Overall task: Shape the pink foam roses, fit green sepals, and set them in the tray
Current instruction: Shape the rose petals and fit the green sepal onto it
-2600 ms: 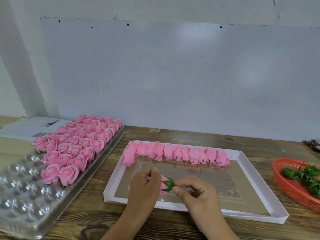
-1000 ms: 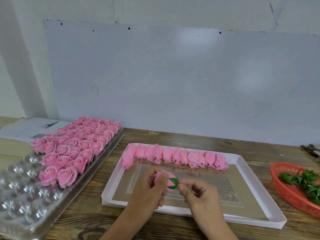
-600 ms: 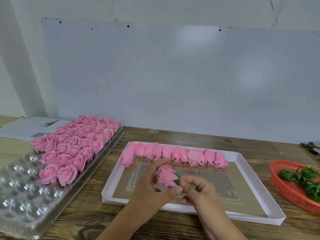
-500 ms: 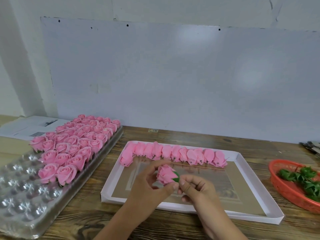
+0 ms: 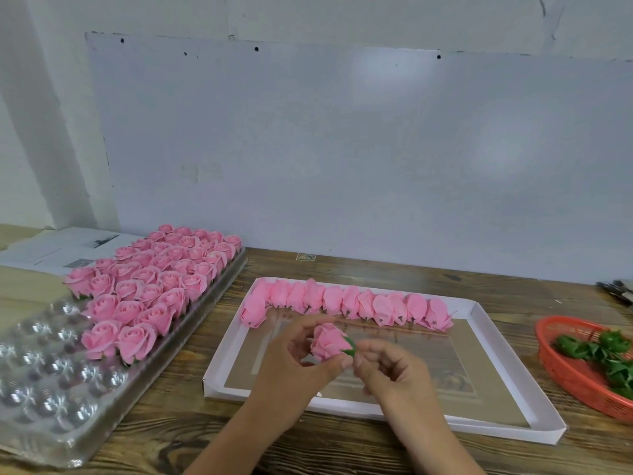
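A pink foam rose (image 5: 328, 341) with a green sepal (image 5: 350, 351) at its base is held above the white cardboard tray (image 5: 479, 323). My left hand (image 5: 298, 365) pinches the rose between thumb and fingers. My right hand (image 5: 394, 368) pinches the sepal end with its fingertips. A row of several unshaped pink buds (image 5: 346, 305) lies along the white tray's far side. At the left, a clear plastic cell tray (image 5: 51, 399) holds several finished roses (image 5: 150, 279) in its far part; its near cells are empty.
A red plastic basket (image 5: 561, 368) at the right edge holds several green sepals (image 5: 603, 354). Papers (image 5: 58, 248) lie behind the cell tray. Dark tools (image 5: 616, 291) rest at the far right. A white board stands against the wall behind the wooden table (image 5: 191, 426).
The rose has been turned in my hands: earlier it lay sideways with the sepal to the right, now its bloom faces up and left. Both hands stayed above the white tray.
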`<control>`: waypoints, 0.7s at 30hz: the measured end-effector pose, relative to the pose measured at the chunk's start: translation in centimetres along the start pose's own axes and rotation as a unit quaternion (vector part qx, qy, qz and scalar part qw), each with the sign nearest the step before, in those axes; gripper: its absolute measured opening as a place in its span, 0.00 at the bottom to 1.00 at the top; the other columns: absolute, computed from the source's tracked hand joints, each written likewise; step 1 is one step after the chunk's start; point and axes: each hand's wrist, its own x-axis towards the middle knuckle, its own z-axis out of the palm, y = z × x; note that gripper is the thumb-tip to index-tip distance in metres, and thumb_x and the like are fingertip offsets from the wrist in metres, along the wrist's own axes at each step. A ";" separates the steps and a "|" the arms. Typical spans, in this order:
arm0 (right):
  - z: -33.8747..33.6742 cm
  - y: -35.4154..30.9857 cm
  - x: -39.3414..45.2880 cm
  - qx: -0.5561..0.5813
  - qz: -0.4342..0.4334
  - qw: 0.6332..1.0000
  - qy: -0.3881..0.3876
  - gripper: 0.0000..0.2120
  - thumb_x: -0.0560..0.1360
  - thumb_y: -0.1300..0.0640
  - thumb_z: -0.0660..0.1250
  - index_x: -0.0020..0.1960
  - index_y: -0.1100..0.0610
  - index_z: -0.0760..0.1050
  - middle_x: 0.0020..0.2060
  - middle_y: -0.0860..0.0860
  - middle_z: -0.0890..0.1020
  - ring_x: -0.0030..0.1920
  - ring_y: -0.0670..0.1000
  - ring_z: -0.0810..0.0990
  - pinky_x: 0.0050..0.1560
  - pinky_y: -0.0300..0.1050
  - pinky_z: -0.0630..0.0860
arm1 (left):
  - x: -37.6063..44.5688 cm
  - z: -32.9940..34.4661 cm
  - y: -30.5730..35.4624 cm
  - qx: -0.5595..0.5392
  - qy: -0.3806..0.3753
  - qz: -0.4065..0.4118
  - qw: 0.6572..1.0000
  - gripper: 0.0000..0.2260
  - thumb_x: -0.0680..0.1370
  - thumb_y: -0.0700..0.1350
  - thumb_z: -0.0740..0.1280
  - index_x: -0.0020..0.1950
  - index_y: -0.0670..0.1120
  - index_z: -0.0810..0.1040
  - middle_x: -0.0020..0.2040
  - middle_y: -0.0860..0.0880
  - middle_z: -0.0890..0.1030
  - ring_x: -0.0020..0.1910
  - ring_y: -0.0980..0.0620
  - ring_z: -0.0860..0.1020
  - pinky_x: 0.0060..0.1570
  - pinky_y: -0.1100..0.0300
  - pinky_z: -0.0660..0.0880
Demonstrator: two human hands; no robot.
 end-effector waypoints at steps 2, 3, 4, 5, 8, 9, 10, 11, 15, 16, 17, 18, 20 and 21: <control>0.2 0.0 -0.1 -0.023 -0.023 0.999 -0.007 0.15 0.73 0.67 0.73 0.51 0.48 0.83 0.43 0.49 0.87 0.42 0.44 0.83 0.43 0.44 0.78 | 0.0 0.1 -0.1 0.007 0.004 -0.002 1.000 0.24 0.67 0.40 0.81 0.53 0.64 0.81 0.49 0.57 0.85 0.47 0.57 0.84 0.44 0.66 0.79; 0.2 0.1 -0.2 -0.031 -0.036 0.999 -0.018 0.17 0.72 0.68 0.73 0.54 0.48 0.82 0.45 0.47 0.87 0.44 0.44 0.83 0.42 0.43 0.78 | 0.0 0.1 -0.1 0.008 0.002 -0.004 1.000 0.23 0.67 0.41 0.81 0.53 0.64 0.81 0.50 0.56 0.85 0.48 0.57 0.84 0.44 0.64 0.79; 0.3 0.1 -0.3 -0.038 -0.048 0.998 -0.027 0.19 0.71 0.68 0.74 0.55 0.47 0.82 0.47 0.46 0.87 0.46 0.43 0.83 0.40 0.40 0.77 | 0.0 0.0 -0.1 0.008 -0.001 -0.005 1.000 0.23 0.67 0.42 0.82 0.53 0.64 0.81 0.50 0.55 0.85 0.48 0.56 0.84 0.45 0.63 0.80; 0.4 0.2 -0.4 -0.047 -0.055 0.997 -0.031 0.20 0.71 0.67 0.75 0.56 0.46 0.82 0.49 0.44 0.86 0.48 0.42 0.83 0.38 0.37 0.76 | 0.0 0.0 -0.2 0.010 -0.006 -0.005 1.000 0.22 0.66 0.43 0.82 0.53 0.63 0.81 0.50 0.55 0.85 0.49 0.56 0.84 0.45 0.63 0.80; 0.4 0.5 -0.6 -0.096 -0.065 0.993 -0.020 0.19 0.70 0.62 0.76 0.55 0.43 0.81 0.48 0.39 0.85 0.50 0.39 0.82 0.38 0.32 0.76 | -0.1 0.1 -0.2 0.027 -0.025 0.000 0.999 0.23 0.62 0.54 0.82 0.54 0.65 0.80 0.50 0.56 0.85 0.49 0.57 0.83 0.46 0.64 0.79; 0.3 0.6 -0.6 -0.109 -0.066 0.992 -0.020 0.19 0.70 0.61 0.76 0.55 0.42 0.81 0.47 0.38 0.85 0.49 0.39 0.82 0.39 0.32 0.76 | -0.1 0.1 -0.3 0.032 -0.030 0.001 0.999 0.24 0.60 0.57 0.82 0.54 0.66 0.79 0.50 0.58 0.84 0.49 0.58 0.83 0.45 0.65 0.79; 0.2 0.7 -0.6 -0.122 -0.063 0.990 -0.024 0.19 0.70 0.61 0.76 0.55 0.41 0.80 0.47 0.39 0.85 0.48 0.40 0.83 0.40 0.33 0.77 | -0.1 0.1 -0.4 0.038 -0.033 0.002 0.999 0.26 0.59 0.61 0.82 0.54 0.67 0.78 0.51 0.59 0.84 0.50 0.58 0.83 0.45 0.65 0.80; 0.2 0.8 -0.6 -0.133 -0.059 0.989 -0.032 0.19 0.70 0.60 0.76 0.55 0.41 0.80 0.46 0.39 0.85 0.47 0.41 0.83 0.42 0.35 0.78 | -0.1 0.1 -0.6 0.046 -0.034 0.004 0.998 0.28 0.58 0.64 0.81 0.55 0.68 0.78 0.52 0.60 0.84 0.51 0.58 0.83 0.46 0.64 0.80; 0.3 0.4 -0.6 -0.132 -0.041 0.988 -0.074 0.15 0.70 0.52 0.73 0.56 0.44 0.81 0.47 0.42 0.86 0.49 0.43 0.84 0.51 0.49 0.81 | -0.2 0.3 -0.7 0.084 -0.026 0.035 0.996 0.30 0.58 0.69 0.78 0.57 0.69 0.76 0.54 0.64 0.81 0.52 0.60 0.81 0.46 0.65 0.80; 0.4 0.2 -0.7 -0.117 -0.039 0.989 -0.088 0.15 0.69 0.47 0.72 0.55 0.44 0.82 0.46 0.43 0.86 0.49 0.43 0.84 0.51 0.48 0.81 | -0.1 0.4 -0.6 0.079 -0.018 0.051 0.995 0.27 0.61 0.69 0.78 0.57 0.70 0.76 0.54 0.63 0.80 0.52 0.59 0.81 0.46 0.64 0.80; 0.4 0.0 -0.7 -0.107 -0.040 0.988 -0.103 0.15 0.68 0.43 0.71 0.54 0.42 0.83 0.45 0.44 0.87 0.48 0.42 0.84 0.48 0.45 0.80 | 0.0 0.5 -0.4 0.063 -0.007 0.067 0.996 0.22 0.64 0.69 0.76 0.56 0.70 0.77 0.53 0.61 0.80 0.51 0.56 0.81 0.46 0.61 0.80; 0.4 -0.1 -0.7 -0.112 -0.047 0.986 -0.116 0.13 0.69 0.42 0.70 0.53 0.40 0.83 0.43 0.45 0.86 0.44 0.41 0.82 0.43 0.40 0.78 | 0.0 0.5 -0.2 0.043 0.004 0.078 0.996 0.19 0.66 0.70 0.73 0.55 0.70 0.78 0.53 0.59 0.81 0.50 0.54 0.81 0.46 0.60 0.80; 0.3 -0.1 -0.7 -0.130 -0.070 0.980 -0.134 0.08 0.74 0.47 0.71 0.53 0.41 0.83 0.41 0.50 0.85 0.34 0.39 0.75 0.35 0.34 0.68 | 0.1 0.4 0.4 -0.002 0.010 0.087 0.996 0.16 0.70 0.71 0.69 0.52 0.65 0.82 0.50 0.56 0.83 0.48 0.54 0.82 0.45 0.62 0.78; 0.1 -0.1 -0.6 -0.131 -0.076 0.979 -0.138 0.08 0.75 0.51 0.71 0.53 0.43 0.83 0.41 0.53 0.84 0.31 0.40 0.71 0.33 0.33 0.65 | 0.1 0.3 0.6 -0.024 0.001 0.083 0.996 0.16 0.71 0.69 0.69 0.52 0.62 0.83 0.49 0.54 0.84 0.47 0.54 0.82 0.46 0.63 0.78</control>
